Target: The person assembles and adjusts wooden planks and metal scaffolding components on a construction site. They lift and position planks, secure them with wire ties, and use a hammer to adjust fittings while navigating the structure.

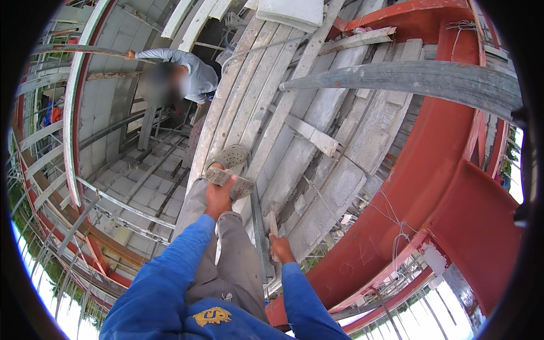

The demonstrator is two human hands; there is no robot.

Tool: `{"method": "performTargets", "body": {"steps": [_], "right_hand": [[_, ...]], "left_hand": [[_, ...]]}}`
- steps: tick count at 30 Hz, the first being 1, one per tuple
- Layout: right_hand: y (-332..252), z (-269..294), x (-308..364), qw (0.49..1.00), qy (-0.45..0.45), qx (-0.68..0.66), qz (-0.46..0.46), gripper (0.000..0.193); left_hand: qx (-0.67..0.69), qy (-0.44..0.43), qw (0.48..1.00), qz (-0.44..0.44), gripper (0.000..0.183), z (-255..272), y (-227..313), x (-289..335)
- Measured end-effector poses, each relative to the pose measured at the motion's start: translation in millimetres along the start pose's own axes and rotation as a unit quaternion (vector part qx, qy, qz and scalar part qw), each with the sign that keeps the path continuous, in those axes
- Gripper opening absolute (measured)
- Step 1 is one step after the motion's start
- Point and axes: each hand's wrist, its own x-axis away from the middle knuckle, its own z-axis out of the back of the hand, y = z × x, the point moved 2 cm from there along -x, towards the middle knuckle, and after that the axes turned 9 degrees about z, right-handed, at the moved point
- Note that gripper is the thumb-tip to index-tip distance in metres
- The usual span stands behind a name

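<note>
My left hand (218,199) is closed in front of my feet, its thumb over a small grey flat piece (245,187) that looks like a bit of block or board. Just beyond it is a grey perforated clog (233,153) on my foot, standing on the planks. On the right, my right hand (281,249) grips a pale, narrow stick-like handle (273,223) pointing away from me. What is at its far end cannot be made out. A grey metal bar (259,238) lies between my right leg and that hand.
Long worn planks (243,93) stretch ahead underfoot. A thick grey pipe (408,78) crosses at the upper right, and a curved red steel beam (391,209) runs along the right. Another person (195,76) is at a lower level on the left, holding a pole.
</note>
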Motion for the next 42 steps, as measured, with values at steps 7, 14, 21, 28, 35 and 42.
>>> {"method": "performTargets", "body": {"steps": [7, 14, 21, 28, 35, 42], "right_hand": [[-47.4, -6.6, -15.8, 0.999, 0.016, -0.026, 0.026, 0.043], [-47.6, -30.2, -79.7, 0.997, 0.029, -0.055, 0.042, 0.044], [-43.5, -46.3, -119.1, 0.999, 0.008, -0.035, 0.017, 0.044], [-25.2, -57.7, -132.8, 0.996, 0.017, 0.077, 0.047, 0.055], [-47.2, -63.9, -115.7, 0.998, -0.005, 0.037, 0.052, 0.051], [-119.9, -55.3, -157.9, 0.990, -0.027, 0.081, 0.109, 0.053]], "left_hand": [[0.180, 0.041, 0.977, 0.105, 0.065, 0.6, 29.0, -144.0], [0.238, -0.032, 0.959, 0.153, 0.057, -64.8, 48.4, -290.4], [0.291, 0.032, 0.926, 0.241, 0.057, -93.3, 15.1, -389.7], [0.186, -0.145, 0.915, 0.329, 0.082, -71.7, -13.6, -377.6], [-0.168, -0.249, 0.911, 0.281, 0.048, -9.3, -60.4, -213.9], [-0.359, -0.248, 0.897, 0.065, 0.062, 61.0, -41.1, 13.6]]}}
